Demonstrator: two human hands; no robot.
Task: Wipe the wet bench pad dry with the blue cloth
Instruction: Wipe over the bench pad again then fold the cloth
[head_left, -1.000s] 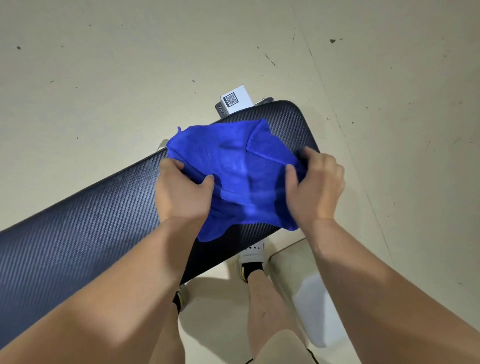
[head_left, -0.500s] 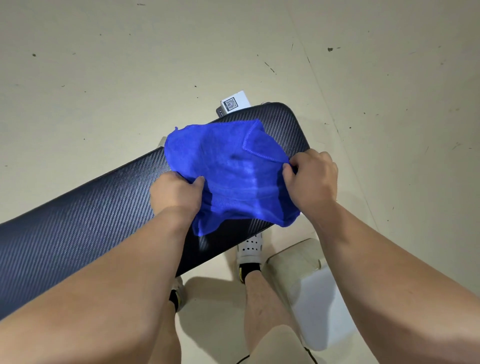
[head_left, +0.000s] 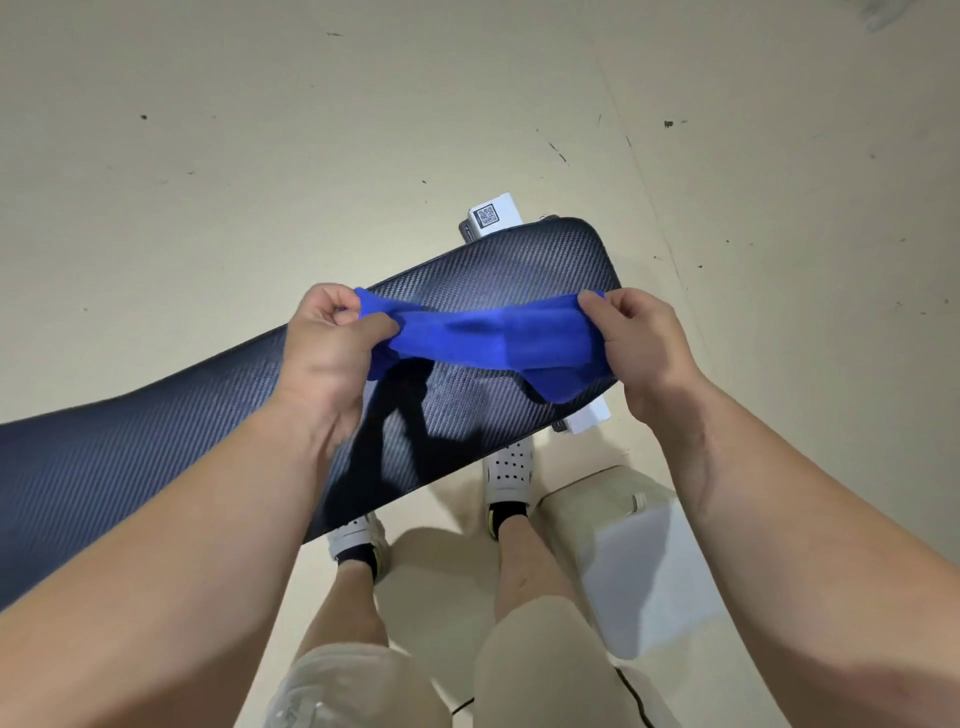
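The blue cloth (head_left: 493, 338) hangs stretched in the air between my two hands, a little above the right end of the bench pad (head_left: 483, 275). The pad is long, dark and carbon-weave textured, running from lower left to upper right. My left hand (head_left: 327, 343) pinches the cloth's left end with thumb and curled fingers. At the other end my right hand (head_left: 641, 348) grips the cloth in the same way. The cloth's shadow falls on the pad below it.
A white frame part with a QR label (head_left: 491, 215) sticks out behind the pad's far end. A beige-and-white box (head_left: 628, 551) stands on the floor right of my feet (head_left: 506, 467). Beige floor surrounds the bench.
Both hands have lifted the cloth off the pad and pulled it apart into a taut band; before, it lay spread on the pad under my hands.
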